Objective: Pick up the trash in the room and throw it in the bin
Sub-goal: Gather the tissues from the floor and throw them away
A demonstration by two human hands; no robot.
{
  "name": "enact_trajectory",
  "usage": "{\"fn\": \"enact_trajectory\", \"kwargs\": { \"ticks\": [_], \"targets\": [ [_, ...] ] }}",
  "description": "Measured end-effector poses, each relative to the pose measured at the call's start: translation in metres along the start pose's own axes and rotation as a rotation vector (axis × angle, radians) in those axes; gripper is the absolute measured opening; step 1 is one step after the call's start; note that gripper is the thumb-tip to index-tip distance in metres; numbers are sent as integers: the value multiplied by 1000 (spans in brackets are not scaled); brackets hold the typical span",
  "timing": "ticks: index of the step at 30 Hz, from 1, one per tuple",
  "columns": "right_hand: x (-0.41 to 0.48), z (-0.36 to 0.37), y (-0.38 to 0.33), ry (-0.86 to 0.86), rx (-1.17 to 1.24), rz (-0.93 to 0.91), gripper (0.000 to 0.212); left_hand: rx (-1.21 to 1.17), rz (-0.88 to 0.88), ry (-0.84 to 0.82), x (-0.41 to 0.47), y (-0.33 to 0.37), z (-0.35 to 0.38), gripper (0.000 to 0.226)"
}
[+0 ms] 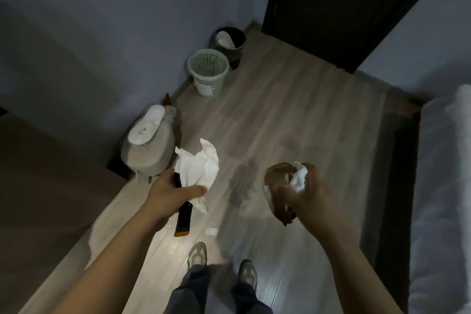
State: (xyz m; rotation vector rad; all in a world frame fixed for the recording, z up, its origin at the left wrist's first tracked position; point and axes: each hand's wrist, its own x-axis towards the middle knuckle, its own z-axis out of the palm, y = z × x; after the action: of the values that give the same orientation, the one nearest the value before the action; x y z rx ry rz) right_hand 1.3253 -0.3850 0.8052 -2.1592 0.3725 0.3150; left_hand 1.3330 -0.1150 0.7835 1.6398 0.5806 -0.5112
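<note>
Green mesh bin (208, 74), white tissue (198, 168), brown wrapper (276, 181), grey wood-grain floor (293, 109).

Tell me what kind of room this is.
Probably a bedroom: a bed with pale covers at the right edge, a dark door in the far corner, and a green bin and a dark bin on the wood-look floor.

The dark bin (239, 38) behind the green bin (216, 79) holds something white, unclear; the scrap (211, 231) far before it is tiny.
</note>
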Motion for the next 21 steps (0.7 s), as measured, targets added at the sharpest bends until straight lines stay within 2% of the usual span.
{"fn": "enact_trajectory", "kwargs": {
  "ticks": [3,6,8,11,17,21],
  "targets": [
    [17,21,32,-81,-103,-22,48,5,-90,110,2,-45,0,51],
    [36,43,71,-239,-200,-21,71,-6,-197,206,0,-96,3,55],
    [46,61,99,-323,-239,-55,74,-27,-253,282,3,-132,4,58],
    [56,99,142,-413,-298,-117,71,-25,-320,365,13,-190,7,42],
    [90,224,245,-613,-438,-134,74,-30,-406,415,73,-319,12,36],
    [119,329,325,-715,-595,-230,77,-19,-401,413,137,-406,12,36]
  ]
}}
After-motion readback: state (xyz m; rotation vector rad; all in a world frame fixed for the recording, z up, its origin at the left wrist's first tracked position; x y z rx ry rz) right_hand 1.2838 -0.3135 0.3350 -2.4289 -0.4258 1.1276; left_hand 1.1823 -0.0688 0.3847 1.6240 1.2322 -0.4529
